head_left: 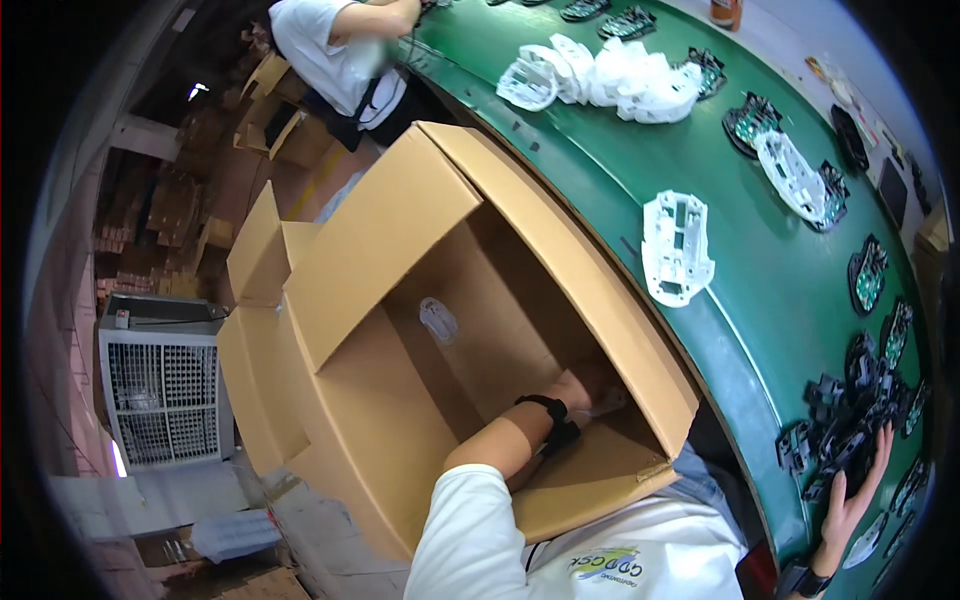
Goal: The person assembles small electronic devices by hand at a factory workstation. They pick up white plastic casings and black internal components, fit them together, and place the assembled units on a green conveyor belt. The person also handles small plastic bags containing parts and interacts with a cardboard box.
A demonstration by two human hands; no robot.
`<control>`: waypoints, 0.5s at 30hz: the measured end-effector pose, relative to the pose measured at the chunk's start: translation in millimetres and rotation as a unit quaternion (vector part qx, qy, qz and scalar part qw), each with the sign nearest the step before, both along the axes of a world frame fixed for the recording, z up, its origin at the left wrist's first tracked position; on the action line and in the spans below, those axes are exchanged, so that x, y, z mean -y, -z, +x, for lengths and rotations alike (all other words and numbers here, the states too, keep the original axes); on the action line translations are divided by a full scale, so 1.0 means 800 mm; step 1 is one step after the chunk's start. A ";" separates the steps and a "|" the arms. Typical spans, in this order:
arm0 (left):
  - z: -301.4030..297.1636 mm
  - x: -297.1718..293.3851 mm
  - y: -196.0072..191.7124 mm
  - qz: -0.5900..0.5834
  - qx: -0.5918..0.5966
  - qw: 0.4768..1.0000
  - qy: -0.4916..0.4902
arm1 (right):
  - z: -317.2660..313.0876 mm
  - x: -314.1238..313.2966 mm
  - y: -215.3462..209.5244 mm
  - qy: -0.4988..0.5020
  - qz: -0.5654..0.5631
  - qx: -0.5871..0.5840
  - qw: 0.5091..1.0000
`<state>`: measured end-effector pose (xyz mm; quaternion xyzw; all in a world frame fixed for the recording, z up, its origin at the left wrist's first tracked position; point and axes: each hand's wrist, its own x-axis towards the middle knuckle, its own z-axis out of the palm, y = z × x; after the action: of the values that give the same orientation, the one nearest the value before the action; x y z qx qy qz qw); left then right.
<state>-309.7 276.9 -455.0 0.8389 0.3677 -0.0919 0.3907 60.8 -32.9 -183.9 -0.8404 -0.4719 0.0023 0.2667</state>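
Note:
My left arm reaches into a large open cardboard box (pixel 380 440). My left hand (pixel 592 388) is low in its near right corner, beside something pale and partly hidden; its fingers do not show clearly. Another small white plastic part (pixel 438 320) lies inside the box. At the lower right, my right hand (pixel 852 505) rests with fingers stretched out against a heap of black plastic parts (pixel 845 425) on the green work table (pixel 610 165). A white plastic shell (pixel 677 250) lies on the table beside the box rim.
Several white shells (pixel 600 80) are heaped at the far end. Black parts with green circuit boards (pixel 868 275) line the table's right side, and one white shell (pixel 793 178) lies among them. Another person (pixel 345 60) works far left. A grilled metal unit (pixel 165 390) stands left of the box.

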 end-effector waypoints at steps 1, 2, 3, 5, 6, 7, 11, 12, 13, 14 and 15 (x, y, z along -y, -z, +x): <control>-0.002 0.007 0.018 0.030 0.017 0.999 -0.005 | 0.002 -0.001 0.000 -0.001 0.004 0.002 1.000; -0.007 0.018 0.034 0.058 0.030 0.998 -0.012 | 0.002 -0.005 -0.001 0.001 0.003 0.000 1.000; -0.015 0.013 0.047 0.058 0.012 0.998 0.012 | 0.000 -0.009 -0.004 0.001 0.000 -0.002 1.000; -0.044 0.008 0.051 0.050 -0.025 0.998 0.027 | 0.000 -0.006 -0.001 0.001 0.003 -0.005 1.000; -0.062 0.003 0.049 0.044 -0.042 0.998 0.018 | 0.002 -0.003 0.000 0.003 0.003 -0.001 1.000; -0.077 -0.004 0.051 -0.011 -0.053 0.996 -0.065 | 0.004 -0.002 0.002 0.002 0.007 -0.001 1.000; -0.122 -0.017 0.018 -0.175 -0.082 0.968 -0.159 | 0.007 0.008 0.007 0.005 0.012 -0.008 1.000; -0.134 -0.017 0.019 -0.206 -0.077 0.966 -0.138 | 0.009 0.005 0.007 0.002 0.018 -0.009 1.000; -0.135 -0.013 0.023 -0.178 -0.074 0.971 -0.140 | 0.009 0.002 0.007 0.003 0.018 -0.012 1.000; -0.136 -0.007 0.028 -0.151 -0.071 0.976 -0.143 | 0.008 -0.002 0.007 0.006 0.018 -0.014 1.000; -0.132 -0.004 0.031 -0.127 -0.067 0.979 -0.141 | 0.007 -0.002 0.004 0.011 0.014 -0.014 1.000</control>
<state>-415.2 280.1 -480.1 0.7138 0.4933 -0.1377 0.4776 66.1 -31.0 -187.0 -0.8419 -0.4584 0.0045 0.2848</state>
